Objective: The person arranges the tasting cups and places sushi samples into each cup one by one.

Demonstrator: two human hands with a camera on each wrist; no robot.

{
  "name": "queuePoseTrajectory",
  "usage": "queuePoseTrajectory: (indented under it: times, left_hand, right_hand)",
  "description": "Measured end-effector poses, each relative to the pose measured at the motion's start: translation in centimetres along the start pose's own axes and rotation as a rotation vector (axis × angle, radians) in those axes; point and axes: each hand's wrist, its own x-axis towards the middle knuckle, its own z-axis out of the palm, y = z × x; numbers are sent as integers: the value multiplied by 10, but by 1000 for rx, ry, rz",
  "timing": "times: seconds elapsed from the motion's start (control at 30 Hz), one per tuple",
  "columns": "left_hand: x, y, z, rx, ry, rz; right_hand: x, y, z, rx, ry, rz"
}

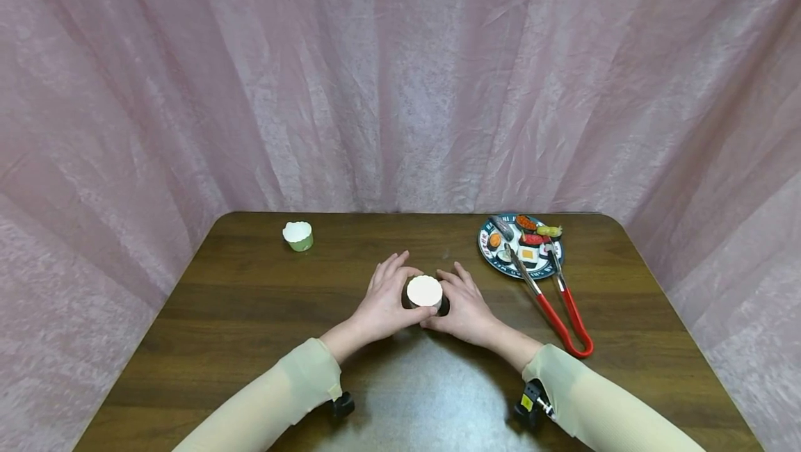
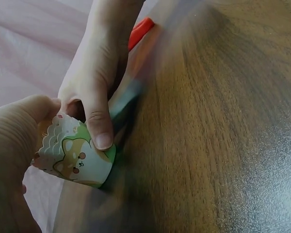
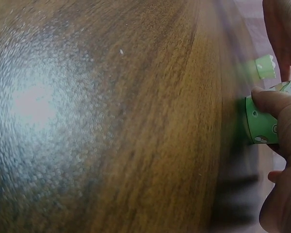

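Note:
A stack of nested paper baking cups stands near the middle of the table between both hands. Scalloped white rims and a cartoon dog face show on the stack in the left wrist view; its green side appears in the right wrist view. My left hand curls around the left side, thumb in front and fingers behind. From the other side my right hand grips it, its thumb pressed on the wall low near the base in the left wrist view.
A green paper cup stands at the back left. At the back right, a blue-rimmed plate bears several sushi pieces. Red-handled metal tongs lie with their tips on the plate. Pink curtains hang behind the wooden table.

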Motion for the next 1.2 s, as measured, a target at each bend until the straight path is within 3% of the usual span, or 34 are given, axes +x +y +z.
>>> queuePoseTrajectory:
  times: [0.47, 1.2]
  left_hand:
    - [0, 2, 0, -48, 6, 3]
    - [2, 3, 1, -40, 13, 4]
  right_hand:
    - [0, -1, 0, 13, -7, 0]
    - [0, 1, -1, 40, -10, -9]
